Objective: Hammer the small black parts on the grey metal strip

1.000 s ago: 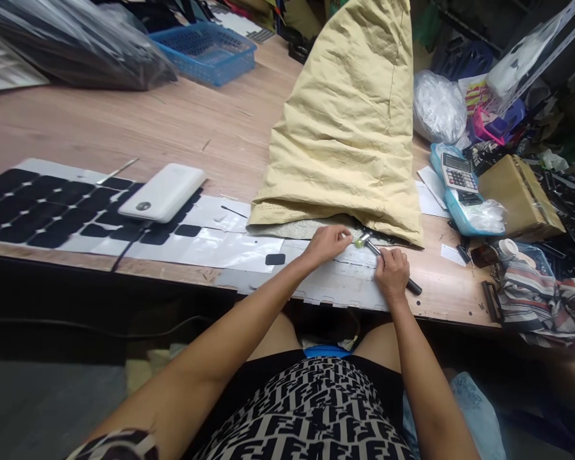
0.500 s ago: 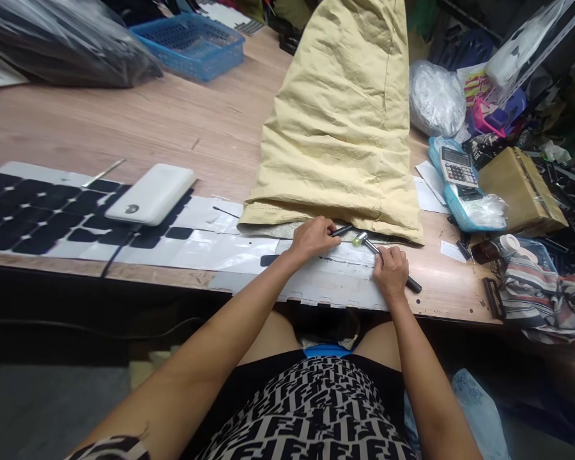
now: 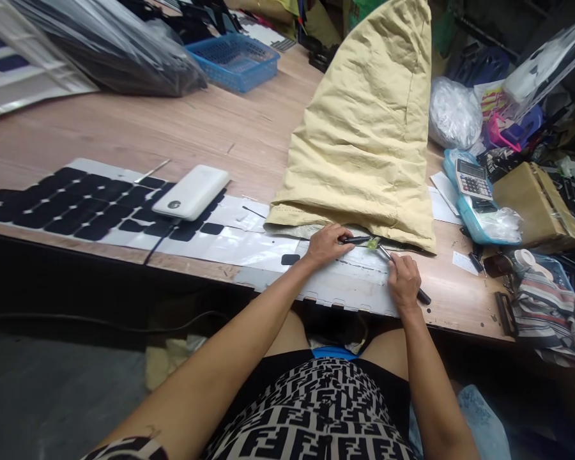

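My left hand (image 3: 329,244), at the lower edge of a yellow paper sack (image 3: 354,147), is closed on a slim black rod (image 3: 358,240). The rod points right. A small hammer (image 3: 384,253) is gripped by its shaft in my right hand (image 3: 404,280); its dark handle end shows below the fist. The yellow-green hammer head meets or nearly meets the rod's tip; I cannot tell if they touch. Beneath both hands lies a white sheet (image 3: 359,284) along the table's front edge.
Left on the table are a white power bank (image 3: 191,191) with a cable, black adhesive pads (image 3: 89,198) and a thin metal strip (image 3: 152,171). A blue basket (image 3: 239,70) stands behind. To the right are a calculator (image 3: 473,179), a cardboard box (image 3: 536,198) and a striped cloth (image 3: 539,297).
My view has shifted left, so everything sits further right. The hammer head has come against or very near the rod's tip, where earlier a small gap showed. Both hands keep their hold.
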Tool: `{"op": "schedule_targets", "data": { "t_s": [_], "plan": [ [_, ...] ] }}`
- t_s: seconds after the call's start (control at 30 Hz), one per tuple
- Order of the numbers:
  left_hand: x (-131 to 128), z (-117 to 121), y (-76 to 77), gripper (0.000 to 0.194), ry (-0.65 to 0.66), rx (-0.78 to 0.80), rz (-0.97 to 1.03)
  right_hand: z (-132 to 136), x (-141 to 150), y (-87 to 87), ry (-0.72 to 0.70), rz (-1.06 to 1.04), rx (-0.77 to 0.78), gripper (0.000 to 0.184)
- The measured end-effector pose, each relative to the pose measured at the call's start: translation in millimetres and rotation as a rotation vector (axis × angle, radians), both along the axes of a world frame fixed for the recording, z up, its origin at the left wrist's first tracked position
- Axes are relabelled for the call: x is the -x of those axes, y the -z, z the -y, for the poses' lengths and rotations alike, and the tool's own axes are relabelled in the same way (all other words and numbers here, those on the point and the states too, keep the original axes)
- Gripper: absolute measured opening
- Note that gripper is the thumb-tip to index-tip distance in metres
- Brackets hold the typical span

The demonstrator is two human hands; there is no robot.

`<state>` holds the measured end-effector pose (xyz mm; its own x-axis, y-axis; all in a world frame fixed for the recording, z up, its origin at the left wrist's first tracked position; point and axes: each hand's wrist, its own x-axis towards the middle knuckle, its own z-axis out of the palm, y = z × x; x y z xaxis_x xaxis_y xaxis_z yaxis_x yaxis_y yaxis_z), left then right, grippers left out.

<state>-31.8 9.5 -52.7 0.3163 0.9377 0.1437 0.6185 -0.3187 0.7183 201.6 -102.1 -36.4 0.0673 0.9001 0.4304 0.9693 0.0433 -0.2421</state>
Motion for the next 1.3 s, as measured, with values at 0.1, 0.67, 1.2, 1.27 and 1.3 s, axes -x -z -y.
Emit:
{"op": "schedule_targets", "data": {
  "t_s": [0.1, 0.67, 1.2, 1.27, 1.3],
  "plan": [
    [0.0, -0.6, 0.1, 0.019, -0.003, 0.017, 0.014, -1.4, 11.1, -14.5, -0.033, -0.165, -0.02, 0.03],
    [-1.5, -2.0, 3.8, 0.019, -0.021, 0.036, 0.048, -6.8, 42.0, -29.5, -0.063, -0.303, 0.078, 0.031],
    [-0.1, -1.8, -2.2, 0.022, 0.0, 0.052, 0.048, 4.2, 4.0, -4.1, 0.047, 0.029, -0.002, 0.025],
    [0.7, -2.4, -3.2, 0.028, 0.014, 0.063, 0.053, 4.3, 1.0, 0.4, 0.056, 0.04, -0.007, 0.024],
    [1.1, -2.7, -3.4, 0.032, 0.019, 0.065, 0.051, 4.0, 0.2, 1.9, 0.06, 0.043, -0.005, 0.024]
  ]
}}
